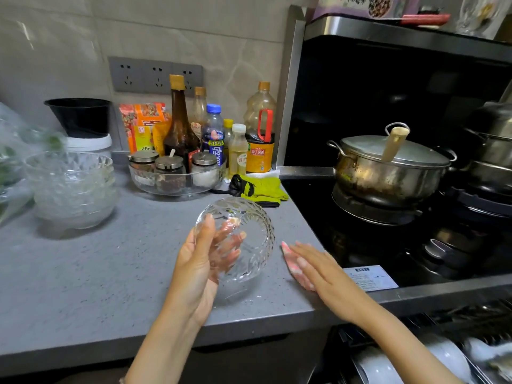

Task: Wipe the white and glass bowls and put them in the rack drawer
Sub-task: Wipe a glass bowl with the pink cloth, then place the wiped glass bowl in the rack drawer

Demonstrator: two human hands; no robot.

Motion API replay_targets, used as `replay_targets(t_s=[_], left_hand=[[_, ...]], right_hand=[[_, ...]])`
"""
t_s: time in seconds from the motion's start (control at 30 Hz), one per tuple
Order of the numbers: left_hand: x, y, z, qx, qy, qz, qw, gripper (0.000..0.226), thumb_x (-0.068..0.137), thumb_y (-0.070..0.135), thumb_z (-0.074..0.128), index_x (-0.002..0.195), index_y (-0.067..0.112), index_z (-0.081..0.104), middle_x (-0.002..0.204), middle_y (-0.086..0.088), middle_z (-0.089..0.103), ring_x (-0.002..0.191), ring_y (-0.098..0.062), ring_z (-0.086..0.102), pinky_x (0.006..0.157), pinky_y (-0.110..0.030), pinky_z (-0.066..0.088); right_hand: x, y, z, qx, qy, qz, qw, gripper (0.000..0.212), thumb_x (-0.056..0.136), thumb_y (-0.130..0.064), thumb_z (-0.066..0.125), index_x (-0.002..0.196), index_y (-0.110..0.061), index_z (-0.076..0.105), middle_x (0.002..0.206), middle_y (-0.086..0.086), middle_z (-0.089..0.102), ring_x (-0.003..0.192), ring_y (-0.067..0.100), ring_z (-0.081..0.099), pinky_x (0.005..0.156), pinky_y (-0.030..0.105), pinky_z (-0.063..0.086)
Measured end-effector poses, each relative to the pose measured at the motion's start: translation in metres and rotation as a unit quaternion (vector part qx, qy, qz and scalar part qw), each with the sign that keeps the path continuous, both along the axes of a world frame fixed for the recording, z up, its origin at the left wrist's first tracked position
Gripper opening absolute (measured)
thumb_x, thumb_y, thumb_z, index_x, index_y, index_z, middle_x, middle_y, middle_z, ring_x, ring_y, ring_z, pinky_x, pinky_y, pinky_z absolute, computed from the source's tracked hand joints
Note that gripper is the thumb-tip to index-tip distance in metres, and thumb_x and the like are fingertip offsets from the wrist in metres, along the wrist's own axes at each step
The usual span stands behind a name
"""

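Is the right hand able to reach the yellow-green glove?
Probably yes. The right hand lies flat on the pink cloth, gripping nothing, and the grey counter between it and the yellow-green glove looks bare. The clear glass bowl in the left hand sits close by.

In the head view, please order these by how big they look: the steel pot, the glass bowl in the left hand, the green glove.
1. steel pot
2. glass bowl, though nearness to the camera enlarges it
3. green glove
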State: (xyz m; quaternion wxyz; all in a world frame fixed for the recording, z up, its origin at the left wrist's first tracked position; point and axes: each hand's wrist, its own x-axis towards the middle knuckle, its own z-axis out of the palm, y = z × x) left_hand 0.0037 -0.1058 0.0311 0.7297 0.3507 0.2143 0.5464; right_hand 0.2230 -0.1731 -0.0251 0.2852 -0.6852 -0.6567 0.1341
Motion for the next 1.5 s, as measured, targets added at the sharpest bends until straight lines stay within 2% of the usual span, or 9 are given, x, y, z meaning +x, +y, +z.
replay_targets(t_s=[0.27, 0.4, 0.47, 0.57, 0.73, 0.9, 1.03, 1.2, 1.5], left_hand=[[0.062, -0.042, -0.016, -0.022, 0.023, -0.127, 0.991, 0.023, 0.076, 0.032, 0.055, 0.091, 0.015, 0.06, 0.071, 0.001, 0.073, 0.055, -0.01, 0.069, 0.042, -0.015, 0.05], [0.107, -0.074, -0.037, -0.03, 0.054, -0.232, 0.971, 0.038, 0.073, 0.043, 0.066, 0.102, 0.02, 0.072, 0.106, -0.01, 0.072, 0.098, -0.024, 0.069, 0.093, -0.04, 0.052], [0.127, -0.089, -0.05, -0.027, 0.063, -0.273, 0.96, 0.045, 0.072, 0.041, 0.061, 0.108, 0.014, 0.067, 0.099, -0.008, 0.074, 0.088, -0.019, 0.071, 0.084, -0.034, 0.056], [0.154, -0.109, -0.07, 0.021, 0.13, -0.346, 0.929, 0.044, 0.08, 0.045, 0.052, 0.111, 0.015, 0.062, 0.098, -0.001, 0.074, 0.085, -0.013, 0.071, 0.075, -0.026, 0.057], [0.191, -0.127, -0.113, 0.026, 0.245, -0.476, 0.844, 0.049, 0.084, 0.058, 0.046, 0.118, 0.025, 0.061, 0.114, 0.003, 0.071, 0.106, -0.015, 0.066, 0.098, -0.035, 0.05], [0.225, -0.135, -0.188, 0.149, 0.432, -0.375, 0.807, 0.048, 0.094, 0.057, 0.028, 0.131, 0.03, 0.042, 0.142, 0.003, 0.047, 0.124, -0.01, 0.048, 0.107, -0.025, 0.031], [0.228, -0.138, -0.249, 0.313, 0.581, -0.346, 0.667, 0.077, 0.094, 0.056, 0.038, 0.153, 0.02, 0.003, 0.161, 0.003, -0.004, 0.148, -0.019, 0.0, 0.119, -0.036, 0.006], [0.228, -0.142, -0.296, 0.445, 0.633, -0.38, 0.506, 0.126, 0.06, 0.09, 0.032, 0.149, 0.02, -0.022, 0.144, 0.007, -0.038, 0.136, -0.019, -0.036, 0.11, -0.04, -0.022], [0.229, -0.147, -0.322, 0.444, 0.629, -0.384, 0.509, 0.133, 0.045, 0.095, 0.026, 0.147, 0.027, -0.025, 0.137, 0.011, -0.05, 0.126, -0.017, -0.049, 0.111, -0.048, -0.02]], right_hand=[[0.015, -0.071, 0.023, 0.064, 0.451, 0.002, 0.89, 0.072, 0.076, -0.061, 0.065, 0.135, -0.022, 0.049, 0.13, -0.001, 0.062, 0.117, 0.019, 0.061, 0.092, 0.028, 0.052], [0.041, -0.12, 0.006, 0.007, 0.55, 0.006, 0.835, 0.085, 0.071, -0.051, 0.077, 0.141, -0.018, 0.043, 0.135, 0.011, 0.057, 0.117, 0.026, 0.06, 0.091, 0.031, 0.052], [0.057, -0.145, -0.003, 0.017, 0.578, -0.025, 0.816, 0.085, 0.069, -0.048, 0.081, 0.14, -0.017, 0.046, 0.136, 0.012, 0.056, 0.116, 0.025, 0.06, 0.091, 0.031, 0.052], [0.081, -0.183, -0.013, 0.036, 0.591, -0.085, 0.801, 0.081, 0.062, -0.046, 0.086, 0.133, -0.024, 0.056, 0.132, 0.011, 0.058, 0.115, 0.028, 0.059, 0.09, 0.03, 0.053], [0.119, -0.231, -0.028, 0.044, 0.595, -0.211, 0.774, 0.098, 0.043, -0.04, 0.095, 0.13, -0.018, 0.056, 0.087, 0.013, 0.064, 0.077, 0.021, 0.061, 0.071, 0.025, 0.057], [0.143, -0.243, -0.056, -0.04, 0.548, -0.264, 0.793, 0.086, 0.043, -0.045, 0.093, 0.119, -0.019, 0.063, 0.075, 0.003, 0.068, 0.069, 0.013, 0.067, 0.068, 0.025, 0.057], [0.164, -0.237, -0.098, -0.129, 0.528, -0.311, 0.78, 0.039, 0.079, -0.019, 0.071, 0.117, -0.016, 0.064, 0.084, 0.001, 0.073, 0.068, 0.012, 0.067, 0.069, 0.023, 0.057], [0.189, -0.221, -0.143, -0.239, 0.523, -0.311, 0.757, 0.034, 0.081, -0.013, 0.068, 0.115, -0.013, 0.067, 0.093, 0.009, 0.073, 0.076, 0.017, 0.064, 0.078, 0.03, 0.053], [0.194, -0.18, -0.208, -0.408, 0.455, -0.268, 0.745, 0.007, 0.09, -0.011, 0.062, 0.096, -0.01, 0.066, 0.091, 0.004, 0.066, 0.078, 0.013, 0.06, 0.074, 0.025, 0.051]])
